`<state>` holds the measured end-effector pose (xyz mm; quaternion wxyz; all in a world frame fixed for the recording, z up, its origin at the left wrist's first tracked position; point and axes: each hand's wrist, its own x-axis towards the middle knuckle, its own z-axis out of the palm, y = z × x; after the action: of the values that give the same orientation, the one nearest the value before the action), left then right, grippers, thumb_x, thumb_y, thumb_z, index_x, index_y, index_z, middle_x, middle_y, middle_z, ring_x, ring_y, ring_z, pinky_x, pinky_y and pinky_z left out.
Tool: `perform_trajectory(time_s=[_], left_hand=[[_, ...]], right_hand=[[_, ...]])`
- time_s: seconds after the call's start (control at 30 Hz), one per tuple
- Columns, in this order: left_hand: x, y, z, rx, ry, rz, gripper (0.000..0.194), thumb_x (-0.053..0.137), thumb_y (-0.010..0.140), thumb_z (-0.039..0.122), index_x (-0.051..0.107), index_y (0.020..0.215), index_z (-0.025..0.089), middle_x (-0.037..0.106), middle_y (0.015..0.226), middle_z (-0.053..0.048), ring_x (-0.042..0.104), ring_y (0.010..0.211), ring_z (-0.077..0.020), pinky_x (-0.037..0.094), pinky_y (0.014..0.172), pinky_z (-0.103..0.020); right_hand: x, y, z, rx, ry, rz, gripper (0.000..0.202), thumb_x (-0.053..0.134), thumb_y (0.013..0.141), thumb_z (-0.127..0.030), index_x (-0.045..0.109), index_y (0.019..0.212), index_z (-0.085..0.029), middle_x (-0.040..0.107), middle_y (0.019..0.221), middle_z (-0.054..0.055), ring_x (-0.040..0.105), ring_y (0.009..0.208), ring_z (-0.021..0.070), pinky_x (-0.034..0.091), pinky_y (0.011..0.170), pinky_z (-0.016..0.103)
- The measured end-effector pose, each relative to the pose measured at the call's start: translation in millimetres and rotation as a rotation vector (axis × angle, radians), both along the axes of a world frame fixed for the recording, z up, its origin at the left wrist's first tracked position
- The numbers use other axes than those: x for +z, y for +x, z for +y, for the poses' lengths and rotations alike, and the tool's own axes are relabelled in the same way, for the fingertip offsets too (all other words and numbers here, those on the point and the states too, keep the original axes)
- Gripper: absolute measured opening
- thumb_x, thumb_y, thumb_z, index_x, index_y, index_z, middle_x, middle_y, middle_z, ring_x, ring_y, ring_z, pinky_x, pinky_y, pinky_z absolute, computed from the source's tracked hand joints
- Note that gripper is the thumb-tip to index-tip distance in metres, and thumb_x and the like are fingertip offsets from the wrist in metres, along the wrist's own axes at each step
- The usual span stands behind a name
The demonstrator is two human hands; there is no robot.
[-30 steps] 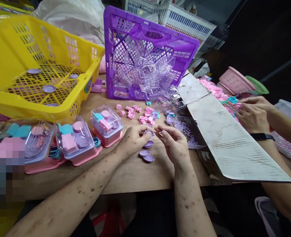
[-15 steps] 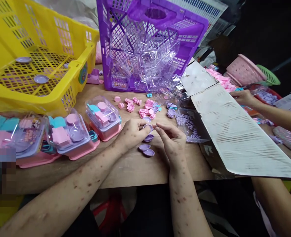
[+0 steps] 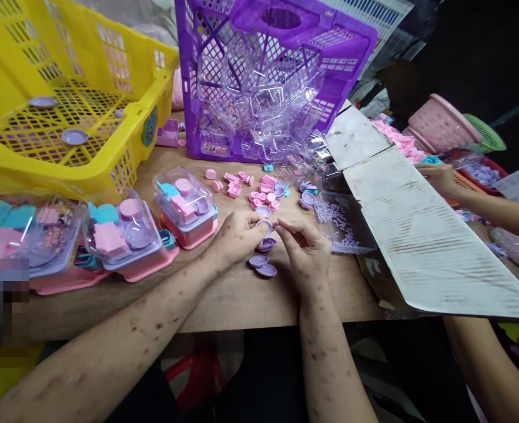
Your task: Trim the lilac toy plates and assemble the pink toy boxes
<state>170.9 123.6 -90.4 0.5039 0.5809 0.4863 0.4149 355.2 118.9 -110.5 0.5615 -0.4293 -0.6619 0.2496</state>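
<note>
My left hand [image 3: 240,236] pinches a small lilac toy pan [image 3: 265,225] between thumb and fingers, just above the wooden table. Close on its right, my right hand [image 3: 307,247] has thumb and forefinger pressed together at the pan's edge; whatever tiny piece sits in that pinch is too small to make out. More lilac toy pans [image 3: 266,271] lie below and around the hands. Beyond them are loose pink toy pieces [image 3: 265,194]. To the right, a clear tray [image 3: 323,239] holds many thin lilac sticks.
Packed toy sets [image 3: 184,205] stand at left, before a yellow crate [image 3: 109,167] with a few lilac dishes inside. A tipped purple crate [image 3: 351,53] holds clear plastic shells. A white board [image 3: 418,241] slopes along the right; a co-worker's hand [image 3: 438,179] is beyond it.
Both hands keep nearly the same hold on the pan. The view has shifted slightly; otherwise little differs.
</note>
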Motion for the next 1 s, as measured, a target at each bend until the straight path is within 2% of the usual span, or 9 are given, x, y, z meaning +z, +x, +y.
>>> perform_trajectory(time_s=[0.2,0.3,0.37,0.5,0.63,0.7,0.8,0.9,1.0], left_hand=[[2.2,3.9,-2.9,0.008,-0.044,-0.04,0.024,0.055,0.088,0.032,0.065,0.071,0.018,0.057,0.054,0.003,0.038,0.042,-0.0081,0.03,0.046,-0.023],[5.1,2.5,-3.0,-0.006,-0.02,-0.035,0.024,0.056,0.09,0.031,0.068,0.073,0.017,0.056,0.054,0.003,0.043,0.046,-0.0104,0.032,0.048,-0.024],[7.8,-0.3,-2.7,0.015,0.044,-0.001,0.023,0.06,0.092,0.034,0.074,0.087,0.016,0.061,0.061,0.002,0.052,0.053,-0.0131,0.036,0.052,-0.025],[9.6,-9.7,0.0,0.147,0.337,0.244,0.04,0.06,0.102,0.039,0.069,0.133,0.015,0.071,0.09,-0.003,0.066,0.079,-0.02,0.051,0.075,-0.031],[2.0,-14.1,3.8,0.133,0.455,0.53,0.024,0.054,0.101,0.018,0.071,0.119,0.015,0.072,0.111,-0.011,0.068,0.106,-0.0273,0.054,0.101,-0.042],[-3.5,-11.6,3.8,0.08,0.453,0.66,0.031,0.056,0.101,0.016,0.071,0.128,0.016,0.07,0.127,-0.015,0.064,0.118,-0.0315,0.051,0.109,-0.047],[-10.8,-5.3,1.8,0.033,0.402,0.814,0.043,0.057,0.103,0.019,0.068,0.144,0.02,0.066,0.144,-0.017,0.056,0.129,-0.0395,0.051,0.108,-0.056],[-15.1,-1.7,1.0,0.001,0.376,0.859,0.033,0.058,0.103,0.018,0.075,0.13,0.022,0.068,0.145,-0.015,0.055,0.128,-0.0405,0.051,0.105,-0.058],[-16.2,-3.0,3.3,-0.017,0.382,0.848,0.022,0.064,0.1,0.017,0.077,0.117,0.023,0.073,0.136,-0.012,0.058,0.126,-0.0379,0.05,0.107,-0.056]], right_hand=[[4.7,0.8,-6.4,-0.068,0.052,-0.15,0.008,0.086,0.095,-0.037,0.086,0.098,-0.031,0.087,0.104,0.003,0.084,0.096,0.0281,0.069,0.095,0.045],[7.6,-1.7,-9.1,-0.067,0.035,-0.194,0.011,0.082,0.098,-0.04,0.086,0.101,-0.031,0.087,0.105,0.003,0.084,0.098,0.0283,0.068,0.097,0.045],[12.1,1.3,-6.3,-0.059,0.018,-0.225,0.015,0.079,0.1,-0.043,0.085,0.104,-0.03,0.087,0.108,0.004,0.083,0.101,0.0275,0.068,0.097,0.044],[30.6,25.7,19.3,-0.158,-0.03,-0.315,0.027,0.075,0.1,-0.045,0.081,0.12,-0.027,0.085,0.106,0.006,0.082,0.094,0.025,0.068,0.083,0.038],[50.1,57.7,60.1,-0.312,-0.108,-0.471,0.025,0.075,0.095,-0.034,0.082,0.113,-0.02,0.085,0.105,0.011,0.08,0.094,0.0276,0.064,0.096,0.043],[56.4,71.5,73.9,-0.357,-0.167,-0.562,0.032,0.075,0.092,-0.03,0.081,0.121,-0.018,0.084,0.117,0.013,0.08,0.099,0.0288,0.062,0.101,0.045],[61.0,92.9,78.6,-0.432,-0.279,-0.694,0.048,0.07,0.095,-0.025,0.073,0.142,-0.016,0.079,0.131,0.016,0.079,0.103,0.0292,0.062,0.101,0.045],[60.6,114.7,73.2,-0.44,-0.468,-0.854,0.03,0.068,0.095,-0.018,0.081,0.122,-0.015,0.083,0.107,0.014,0.078,0.09,0.0278,0.063,0.09,0.041],[58.8,128.8,72.7,-0.312,-0.703,-1.01,0.005,0.078,0.097,-0.019,0.08,0.099,-0.016,0.078,0.086,0.005,0.071,0.072,0.0189,0.062,0.073,0.033]])
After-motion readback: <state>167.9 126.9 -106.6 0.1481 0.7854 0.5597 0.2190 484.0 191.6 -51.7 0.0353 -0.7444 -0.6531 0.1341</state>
